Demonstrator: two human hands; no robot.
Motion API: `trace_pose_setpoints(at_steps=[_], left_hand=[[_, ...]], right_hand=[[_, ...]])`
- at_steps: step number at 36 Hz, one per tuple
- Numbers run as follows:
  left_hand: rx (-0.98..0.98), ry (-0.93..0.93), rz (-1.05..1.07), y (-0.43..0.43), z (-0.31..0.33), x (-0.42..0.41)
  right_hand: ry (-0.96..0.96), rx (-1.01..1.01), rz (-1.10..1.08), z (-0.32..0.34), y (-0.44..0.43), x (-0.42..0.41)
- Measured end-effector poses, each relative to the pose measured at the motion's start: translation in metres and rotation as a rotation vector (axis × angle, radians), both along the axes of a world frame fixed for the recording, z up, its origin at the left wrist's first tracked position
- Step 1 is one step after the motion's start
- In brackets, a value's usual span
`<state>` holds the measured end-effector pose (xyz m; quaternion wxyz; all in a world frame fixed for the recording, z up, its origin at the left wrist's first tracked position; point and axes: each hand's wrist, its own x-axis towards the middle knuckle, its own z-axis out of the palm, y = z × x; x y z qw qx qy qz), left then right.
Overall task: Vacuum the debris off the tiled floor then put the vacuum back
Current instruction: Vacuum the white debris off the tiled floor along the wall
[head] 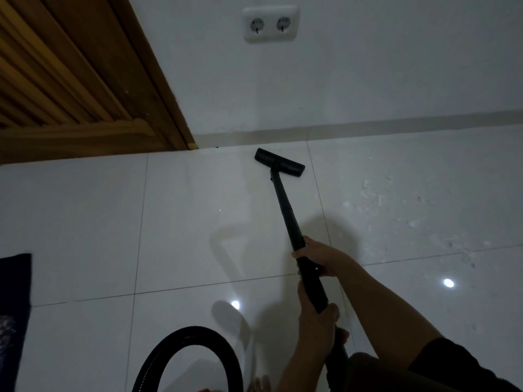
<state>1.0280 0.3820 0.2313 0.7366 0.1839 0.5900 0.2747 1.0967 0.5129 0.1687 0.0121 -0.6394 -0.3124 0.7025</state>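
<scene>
**Both hands on the vacuum wand, floor head near the wall**

The white tiled floor (pixel 198 222) fills most of the view and is glossy, with two bright light reflections on it. Behind it stands a white wall (pixel 368 66) with a pale skirting strip at its foot. At the upper left is a wooden louvred door (pixel 56 80) in a brown frame. A black ribbed vacuum hose (pixel 181 346) makes an arch at the bottom of the view. A dark mat (pixel 14 306) lies at the left edge.

The black vacuum wand (pixel 285 210) runs diagonally from the hands up to the floor head (pixel 279 162), which rests flat on the tile, close to the skirting and just left of a grout line. The right hand (pixel 319 258) is wrapped around the wand higher up, fingers closed on it. The left hand (pixel 317 318) is closed around the lower end of the wand, where the hose begins.

The debris (pixel 396 210), pale small flakes and specks, lies scattered on the tiles to the right, well apart from the floor head. A double wall socket (pixel 270 24) sits on the wall above the floor head.
</scene>
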Motion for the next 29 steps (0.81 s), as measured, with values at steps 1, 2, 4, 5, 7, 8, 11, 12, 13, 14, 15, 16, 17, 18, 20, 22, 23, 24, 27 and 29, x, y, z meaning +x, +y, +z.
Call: trace_pose_setpoints(at_steps=[1,2,4,5,7,8,11,12,13,14,15,16,17,18,20,22,23,24,27,29], left_hand=[[-0.002,-0.001,0.003,0.003,0.001,0.002],[-0.004,-0.002,0.005,0.005,0.001,0.003],[-0.004,0.000,0.012,0.010,0.002,0.005],[0.001,0.002,0.015,0.013,0.003,0.006],[0.011,0.007,0.014,0.017,0.003,0.008],[0.012,0.008,0.013,0.019,0.003,0.009],[0.014,0.023,0.013,0.023,0.001,0.012],[0.016,0.031,0.011,0.025,0.001,0.013],[0.019,0.038,0.008,0.026,0.002,0.015],[0.022,0.040,0.008,0.027,0.002,0.016],[0.022,0.036,0.011,0.027,0.002,0.016],[0.022,0.033,0.013,0.029,0.003,0.018],[0.020,0.033,0.012,0.029,0.003,0.019],[0.017,0.035,0.011,0.030,0.003,0.020],[0.016,0.041,0.011,0.030,0.004,0.024],[0.018,0.045,0.014,0.031,0.004,0.028],[0.018,0.048,0.011,0.031,0.005,0.029],[0.018,0.052,0.006,0.032,0.005,0.031],[0.011,0.060,-0.006,0.032,0.006,0.033],[0.008,0.071,-0.023,0.033,0.006,0.033]], right_hand=[[0.000,0.001,0.006,0.001,0.003,0.001],[0.001,0.002,0.010,0.001,0.005,0.002],[0.003,0.004,0.013,0.002,0.010,0.004],[0.004,0.004,0.013,0.002,0.013,0.005],[0.003,0.006,0.017,0.001,0.017,0.006],[0.004,0.007,0.017,0.001,0.019,0.007],[0.015,0.002,0.004,0.000,0.023,0.010],[0.018,0.002,-0.001,0.000,0.024,0.011],[0.019,0.003,-0.004,-0.001,0.024,0.012],[0.021,0.003,-0.007,-0.001,0.025,0.013],[0.022,0.005,-0.009,-0.001,0.026,0.013],[0.024,0.006,-0.011,-0.001,0.026,0.015],[0.024,0.009,-0.011,-0.001,0.027,0.015],[0.022,0.012,-0.011,0.000,0.027,0.016],[0.020,0.014,-0.012,0.001,0.027,0.019],[0.019,0.012,-0.019,0.001,0.027,0.022],[0.016,0.012,-0.020,0.001,0.027,0.023],[0.015,0.013,-0.021,0.002,0.027,0.024],[0.023,0.014,-0.031,0.004,0.027,0.028],[0.025,0.010,-0.035,0.005,0.028,0.029]])
